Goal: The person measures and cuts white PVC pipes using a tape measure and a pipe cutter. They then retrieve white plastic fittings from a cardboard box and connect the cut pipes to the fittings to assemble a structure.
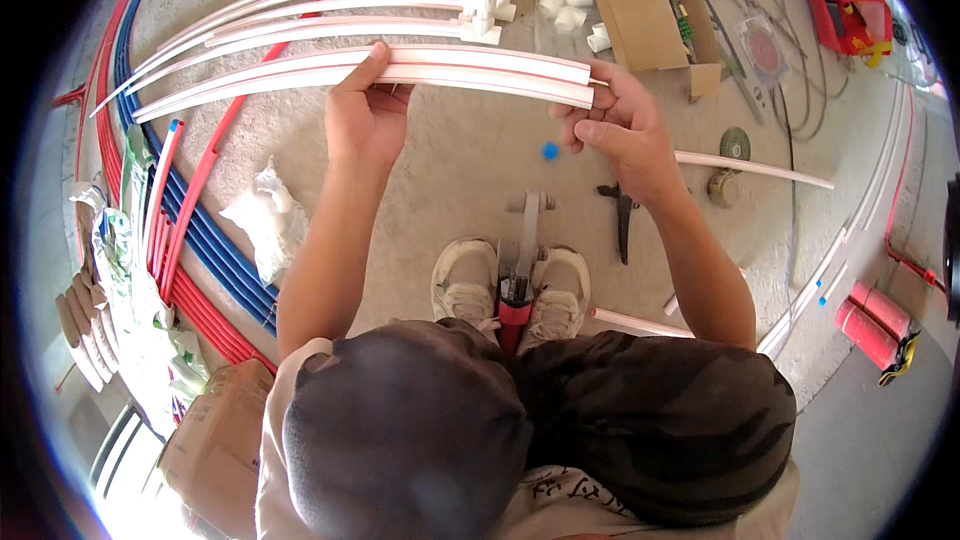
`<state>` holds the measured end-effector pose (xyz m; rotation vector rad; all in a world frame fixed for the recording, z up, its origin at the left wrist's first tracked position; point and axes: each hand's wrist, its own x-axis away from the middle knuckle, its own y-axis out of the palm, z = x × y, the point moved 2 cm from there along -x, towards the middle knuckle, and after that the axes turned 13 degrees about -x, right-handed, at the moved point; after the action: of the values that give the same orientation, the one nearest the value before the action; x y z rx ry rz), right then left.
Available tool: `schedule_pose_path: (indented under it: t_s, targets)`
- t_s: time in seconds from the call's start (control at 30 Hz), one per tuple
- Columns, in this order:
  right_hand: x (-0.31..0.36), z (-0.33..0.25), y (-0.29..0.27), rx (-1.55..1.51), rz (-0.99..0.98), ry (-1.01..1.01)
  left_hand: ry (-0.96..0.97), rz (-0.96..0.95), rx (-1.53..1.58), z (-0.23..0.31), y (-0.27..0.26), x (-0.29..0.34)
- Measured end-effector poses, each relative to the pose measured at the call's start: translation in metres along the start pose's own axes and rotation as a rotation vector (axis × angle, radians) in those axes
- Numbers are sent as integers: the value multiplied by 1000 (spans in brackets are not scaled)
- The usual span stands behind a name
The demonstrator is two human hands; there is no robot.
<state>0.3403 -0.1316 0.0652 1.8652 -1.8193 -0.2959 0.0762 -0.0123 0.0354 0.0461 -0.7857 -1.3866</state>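
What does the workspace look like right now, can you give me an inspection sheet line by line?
Surface: bare concrete floor, dusty.
Job's things: two white pipes with a red stripe, held side by side above the floor.
Clutter: white pipe fittings, open cardboard box, pipe cutter, small blue cap, crumpled white plastic bag, cutting disc.
Grip: left hand closed around the pipes mid-length; right hand closed at their right ends.
Cables: dark cords looped on the floor at upper right.
Surroundings: red and blue conduit bundles at left, more white pipes beyond, red cylinders at right.
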Motion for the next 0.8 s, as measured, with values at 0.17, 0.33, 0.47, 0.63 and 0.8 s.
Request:
schedule_pose_path:
  t_s: [0.17,0.33,0.47,0.63,0.8]
  targets:
    - [6,-6,7,-78,-13,9,-24,-38,33,2,-11,3]
    - [-3,-10,25,327,150,42,-24,-5,30,1,-7,7]
    - [-10,2,28,674,205,-166,-56,-74,208,12,-7,14]
    - [35,1,-16,558,341,-227,90,-252,502,80,-36,-1]
    - [93,-8,-158,-15,594,-279,734,-266,-48,260,-120,-55]
